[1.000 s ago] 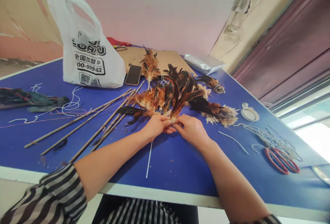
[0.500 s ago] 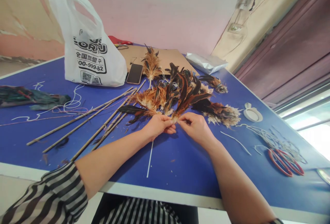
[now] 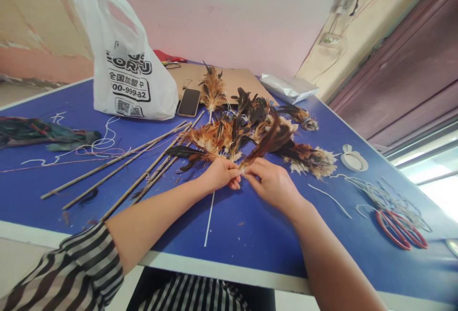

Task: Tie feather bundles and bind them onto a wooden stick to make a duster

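A fan of brown, black and orange feathers (image 3: 246,132) lies on the blue table (image 3: 250,225). My left hand (image 3: 220,173) is closed, pinching the quill ends of the feather bundle. My right hand (image 3: 272,182) is closed too, pinching the base of a dark brown feather (image 3: 266,144) right beside the left fingers. A white string (image 3: 208,218) runs from under my left hand toward the table's near edge.
Several thin wooden sticks (image 3: 125,168) lie left of the feathers. A white plastic bag (image 3: 129,67), a phone (image 3: 188,102), cardboard (image 3: 232,82) and a silver packet (image 3: 288,88) stand behind. Red-handled scissors (image 3: 400,229), a tape roll (image 3: 353,160) and cord scraps (image 3: 379,194) lie right. Dark cloth (image 3: 43,132) lies far left.
My right hand has tilted the dark feather lower and to the right, closer to the pile. Both hands stay pinched together at the quill ends.
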Motion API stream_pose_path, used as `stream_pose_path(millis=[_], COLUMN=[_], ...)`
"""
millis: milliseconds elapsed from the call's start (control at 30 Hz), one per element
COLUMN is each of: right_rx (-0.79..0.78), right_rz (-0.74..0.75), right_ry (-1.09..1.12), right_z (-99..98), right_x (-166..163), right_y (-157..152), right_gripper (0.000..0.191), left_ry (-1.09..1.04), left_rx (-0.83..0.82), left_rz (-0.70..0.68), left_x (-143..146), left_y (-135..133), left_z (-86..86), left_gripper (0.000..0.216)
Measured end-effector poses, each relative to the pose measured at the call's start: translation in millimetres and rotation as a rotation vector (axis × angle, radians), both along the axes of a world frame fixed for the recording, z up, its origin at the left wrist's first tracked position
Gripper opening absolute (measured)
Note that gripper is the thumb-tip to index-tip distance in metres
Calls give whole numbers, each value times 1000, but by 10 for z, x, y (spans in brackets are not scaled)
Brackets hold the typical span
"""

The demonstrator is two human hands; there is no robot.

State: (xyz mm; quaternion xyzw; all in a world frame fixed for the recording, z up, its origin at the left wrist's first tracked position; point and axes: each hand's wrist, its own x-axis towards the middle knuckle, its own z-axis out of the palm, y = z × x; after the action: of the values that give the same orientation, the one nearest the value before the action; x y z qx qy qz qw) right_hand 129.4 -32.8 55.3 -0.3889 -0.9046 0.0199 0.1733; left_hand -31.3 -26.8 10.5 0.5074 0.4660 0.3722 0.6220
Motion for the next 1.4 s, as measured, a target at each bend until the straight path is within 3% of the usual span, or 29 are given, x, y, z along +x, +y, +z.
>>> stream_pose_path(millis=[133,233,433,533,667,800,867,967,1067,1133,1233,1333,1400], right_rx=[98,70,-137,-228,-371,-517,-557,-402,-55,-18,-363,-711,-855], right_rz=[46,11,-47,-76,-110,-98,-71,-107,-189,-185,-172,-174,-81], right_ry=[-152,-119,102,191,255,304,328,413,639,747,663,610,679], right_z=[7,-8,-50,-49,-37,-99,-138,-119,25,132,174,40,-85], right_x=[-64,-30,87,77,56,60,54,33,29,48,81,57,5], right_y=[-21,35,167,200,244,340,388,376,228,106,21,75,132], right_gripper=[20,19,14,14,16,14,14,11,11,15,21,33,42], left_ry=[184,283,452,521,614,811,798,606,238,-5,-231,-356,-418], left_rx=[153,253,527,688,768,915,967,858,492,237,12,-92,-126], left_rz=[-104,-124,-161,-95,6,-93,-123,-87,12,93,176,190,178], left_x=[53,73,39,36,46,30,22,30,45,38,3,-25,-33], left_y=[-61,-104,-130,-142,-161,-161,-153,-129,-84,-45,-2,8,7], left_z=[-61,-52,-21,-36,-51,-53,-58,-60,-25,23,101,138,135], left_gripper=[23,25,23,17,10,15,16,11,3,6,8,5,4])
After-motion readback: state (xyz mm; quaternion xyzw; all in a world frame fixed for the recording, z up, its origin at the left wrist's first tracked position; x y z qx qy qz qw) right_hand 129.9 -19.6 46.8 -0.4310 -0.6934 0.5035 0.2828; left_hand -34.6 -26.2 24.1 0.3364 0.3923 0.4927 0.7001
